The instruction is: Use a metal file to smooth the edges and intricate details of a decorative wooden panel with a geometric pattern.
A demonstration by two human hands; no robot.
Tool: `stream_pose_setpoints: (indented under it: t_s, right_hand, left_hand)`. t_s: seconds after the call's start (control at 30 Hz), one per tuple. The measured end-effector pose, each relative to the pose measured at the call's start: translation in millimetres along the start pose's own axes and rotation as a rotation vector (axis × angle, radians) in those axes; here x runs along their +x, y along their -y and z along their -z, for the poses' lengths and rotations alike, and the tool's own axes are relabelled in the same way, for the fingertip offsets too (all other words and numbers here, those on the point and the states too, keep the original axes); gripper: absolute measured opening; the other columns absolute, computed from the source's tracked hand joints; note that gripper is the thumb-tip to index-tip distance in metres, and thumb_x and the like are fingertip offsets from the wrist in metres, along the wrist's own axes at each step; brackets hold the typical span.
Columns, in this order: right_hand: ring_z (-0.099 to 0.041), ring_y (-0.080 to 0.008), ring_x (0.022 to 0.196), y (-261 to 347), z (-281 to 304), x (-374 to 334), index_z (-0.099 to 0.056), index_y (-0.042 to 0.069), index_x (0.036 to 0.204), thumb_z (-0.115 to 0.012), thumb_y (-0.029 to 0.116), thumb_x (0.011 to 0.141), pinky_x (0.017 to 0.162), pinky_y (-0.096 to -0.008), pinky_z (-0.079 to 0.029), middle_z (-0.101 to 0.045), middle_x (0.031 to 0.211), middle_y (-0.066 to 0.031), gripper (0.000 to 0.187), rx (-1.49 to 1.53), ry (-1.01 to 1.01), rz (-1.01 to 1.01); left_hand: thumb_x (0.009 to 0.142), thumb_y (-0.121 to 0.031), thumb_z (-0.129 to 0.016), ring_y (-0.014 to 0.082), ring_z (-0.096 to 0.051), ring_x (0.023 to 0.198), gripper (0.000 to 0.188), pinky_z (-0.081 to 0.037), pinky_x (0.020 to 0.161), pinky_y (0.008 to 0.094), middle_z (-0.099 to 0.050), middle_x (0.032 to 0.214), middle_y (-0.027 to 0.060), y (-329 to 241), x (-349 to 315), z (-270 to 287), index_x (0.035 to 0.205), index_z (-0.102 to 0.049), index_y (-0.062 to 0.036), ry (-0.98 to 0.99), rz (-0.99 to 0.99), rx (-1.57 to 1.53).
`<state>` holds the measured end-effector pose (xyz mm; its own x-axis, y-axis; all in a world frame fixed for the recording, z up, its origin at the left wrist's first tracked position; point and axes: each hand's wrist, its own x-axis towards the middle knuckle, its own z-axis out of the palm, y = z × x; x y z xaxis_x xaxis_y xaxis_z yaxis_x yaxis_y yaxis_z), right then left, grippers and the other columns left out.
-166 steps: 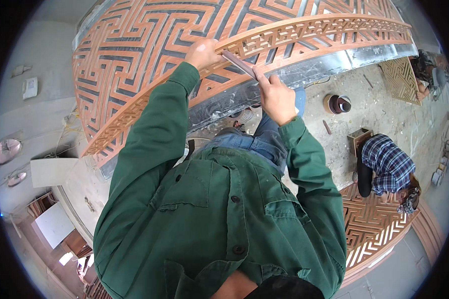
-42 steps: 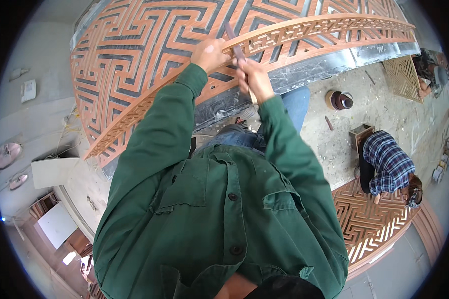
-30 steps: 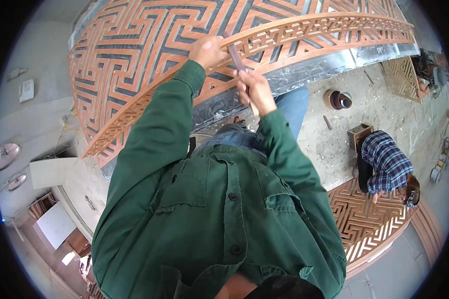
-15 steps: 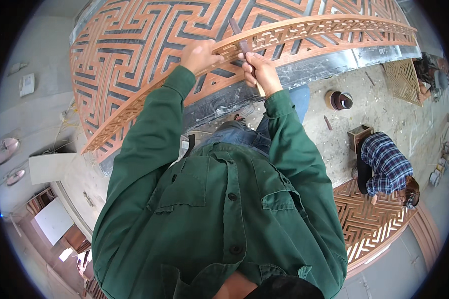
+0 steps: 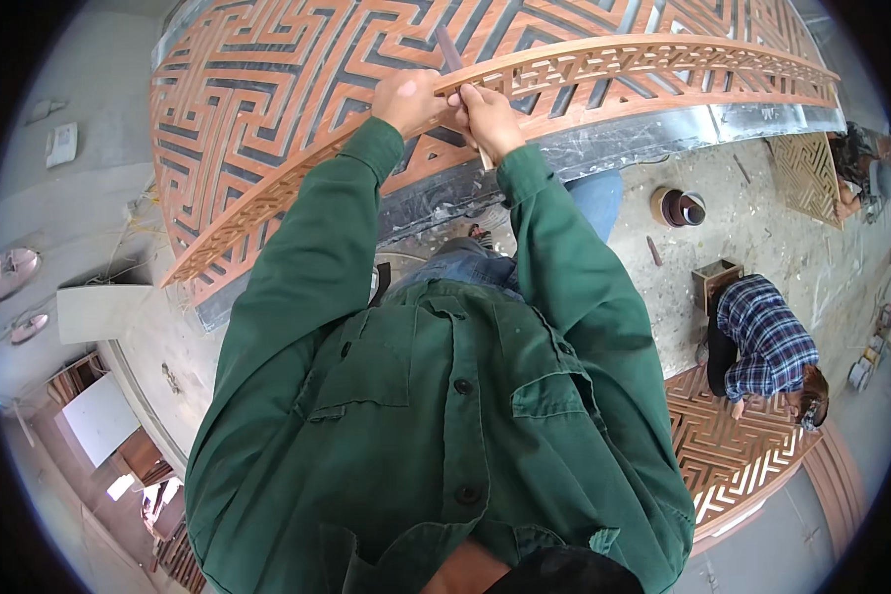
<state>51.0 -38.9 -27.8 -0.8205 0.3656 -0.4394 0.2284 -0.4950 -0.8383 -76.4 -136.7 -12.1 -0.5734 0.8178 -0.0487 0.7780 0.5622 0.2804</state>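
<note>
My left hand (image 5: 406, 101) is closed around a narrow, carved openwork wooden strip (image 5: 604, 61), which stands up from the work surface in a long curve. My right hand (image 5: 490, 121) lies close beside it, fingers wrapped round a flat sanding stick (image 5: 449, 49). The stick's dark brown upper part rises beyond the strip, and its pale wooden end pokes out below my fist. It seems to pass through one of the strip's cut-outs, but the fingers hide the exact spot. Under the strip lies a large reddish lattice panel (image 5: 297, 74) with angular fretwork.
A dark-edged bench side (image 5: 604, 134) runs before my legs. On the floor at right are a brown roll (image 5: 681, 207) and a small wooden box (image 5: 715, 282). A person in a plaid shirt (image 5: 762, 332) bends over another lattice panel (image 5: 728, 450); another lattice piece (image 5: 807, 178) stands far right.
My right hand has moved left with the sanding stick, closer to my left hand. The left hand keeps hold of the openwork strip at nearly the same place.
</note>
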Motion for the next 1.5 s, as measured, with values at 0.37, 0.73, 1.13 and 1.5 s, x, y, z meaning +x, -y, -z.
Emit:
stream_pose_setpoints:
  t_s: [0.37, 0.73, 1.13, 1.5]
  right_hand:
    - [-0.037, -0.0094, 0.039, -9.7, 16.9, -28.5, -0.058, 0.007, 0.091, -0.041, 0.033, 0.105, 0.036, -0.0252, -0.029, -0.046, 0.059, 0.0031, 0.034, 0.11, 0.066, -0.026]
    - [-0.04, -0.0085, 0.041, -37.6, 6.6, -81.4, -0.058, 0.007, 0.087, -0.045, 0.032, 0.102, 0.037, -0.0246, -0.032, -0.048, 0.057, 0.0017, 0.031, 0.051, 0.012, -0.088]
    - [-0.036, -0.0096, 0.037, -25.4, 5.9, -79.4, -0.056, 0.006, 0.09, -0.042, 0.029, 0.104, 0.034, -0.0258, -0.029, -0.044, 0.058, 0.0012, 0.03, 0.127, 0.031, -0.121]
    - [-0.041, -0.0108, 0.04, -15.0, 13.0, -38.6, -0.056, 0.006, 0.088, -0.043, 0.029, 0.103, 0.037, -0.0275, -0.033, -0.049, 0.059, 0.0007, 0.031, 0.029, 0.039, -0.028]
  left_hand:
    - [0.077, -0.05, -0.071, 0.0334, -0.067, 0.076, 0.04, -0.051, 0.067, 0.0457, -0.07, 0.079, 0.0126, -4.5, -8.3, 4.8, 0.085, -0.071, -0.0107, 0.023, 0.03, 0.007]
    - [0.076, -0.05, -0.071, 0.0338, -0.067, 0.079, 0.04, -0.051, 0.066, 0.0463, -0.07, 0.081, 0.0131, 5.7, -5.3, 8.7, 0.086, -0.071, -0.0109, 0.075, 0.038, -0.032]
    - [0.079, -0.04, -0.073, 0.03, -0.066, 0.074, 0.033, -0.05, 0.066, 0.0429, -0.07, 0.082, 0.0117, 5.3, -1.8, 10.7, 0.095, -0.074, -0.0113, 0.091, 0.064, -0.025]
    - [0.076, -0.044, -0.075, 0.0307, -0.067, 0.082, 0.035, -0.052, 0.07, 0.0451, -0.071, 0.083, 0.0101, 1.7, 0.9, 8.0, 0.09, -0.072, -0.0125, 0.105, 0.043, -0.039]
